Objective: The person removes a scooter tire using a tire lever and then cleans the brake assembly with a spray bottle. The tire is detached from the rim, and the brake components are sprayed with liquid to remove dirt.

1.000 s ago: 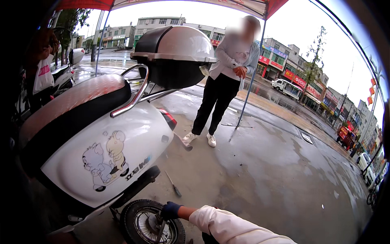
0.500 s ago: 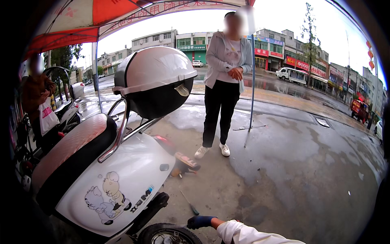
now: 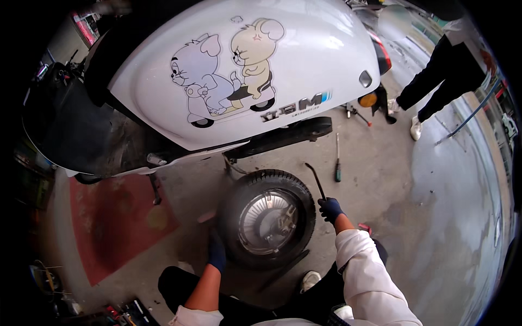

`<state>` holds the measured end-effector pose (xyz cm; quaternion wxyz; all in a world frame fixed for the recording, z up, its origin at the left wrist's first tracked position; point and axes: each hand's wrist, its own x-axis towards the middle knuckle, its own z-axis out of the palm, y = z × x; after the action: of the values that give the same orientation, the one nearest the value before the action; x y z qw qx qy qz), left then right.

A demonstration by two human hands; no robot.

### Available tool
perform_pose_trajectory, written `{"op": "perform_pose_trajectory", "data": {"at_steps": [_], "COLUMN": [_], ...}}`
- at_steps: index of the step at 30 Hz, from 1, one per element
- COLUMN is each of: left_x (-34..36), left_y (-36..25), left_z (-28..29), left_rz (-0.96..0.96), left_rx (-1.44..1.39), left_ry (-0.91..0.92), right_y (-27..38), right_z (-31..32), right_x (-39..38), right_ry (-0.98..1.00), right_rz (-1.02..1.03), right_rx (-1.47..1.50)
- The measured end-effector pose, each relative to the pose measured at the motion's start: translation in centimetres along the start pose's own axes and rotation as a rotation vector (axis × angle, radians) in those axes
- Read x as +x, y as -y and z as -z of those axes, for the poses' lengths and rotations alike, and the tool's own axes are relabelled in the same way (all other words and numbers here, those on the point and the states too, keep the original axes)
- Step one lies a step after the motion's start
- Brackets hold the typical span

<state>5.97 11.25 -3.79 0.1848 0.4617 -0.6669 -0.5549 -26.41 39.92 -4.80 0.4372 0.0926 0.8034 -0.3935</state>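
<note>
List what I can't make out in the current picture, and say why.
Left grip: blurred in the head view; whether it touches the wheel cannot be told.
Underside of the wheel: head view, hidden by the wheel itself.
Near end of the dark bar: head view, covered by the right grip.
Top of the scooter: head view, cut off by the upper edge.
Standing person: head view, head cut off at the rim.

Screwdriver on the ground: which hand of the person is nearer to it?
Right. The right hand, gripping a dark bar, is just below the screwdriver in the picture. The left hand is farther away, at the left side of the wheel.
</note>
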Motion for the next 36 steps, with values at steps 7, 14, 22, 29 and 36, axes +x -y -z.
{"op": "perform_pose_trajectory", "data": {"at_steps": [7, 14, 22, 29, 36], "left_x": [5.8, 7.4, -1.8, -10.1, -8.2], "left_y": [-0.9, -3.1, -13.2, -20.3, -15.7], "left_z": [4.0, 2.8, 1.4, 4.9, 5.1], "left_rz": [0.296, 0.346, -0.045, -0.837, -0.589], "left_rx": [-0.125, -0.346, -0.033, 0.132, 0.166], "left_ry": [0.190, 0.171, -0.009, 0.148, 0.163], "right_y": [-9.0, -9.2, -12.8, -10.6, -4.0], "right_z": [-5.9, -8.1, -4.7, -4.0, -3.9], "right_x": [5.8, 7.2, 6.2, -0.9, -5.5], "right_ry": [-0.096, -0.124, -0.168, 0.291, 0.288], "right_rz": [1.027, 0.806, 0.886, 0.558, 0.241], "right_rx": [-0.506, -0.081, -0.065, 0.432, 0.267]}}
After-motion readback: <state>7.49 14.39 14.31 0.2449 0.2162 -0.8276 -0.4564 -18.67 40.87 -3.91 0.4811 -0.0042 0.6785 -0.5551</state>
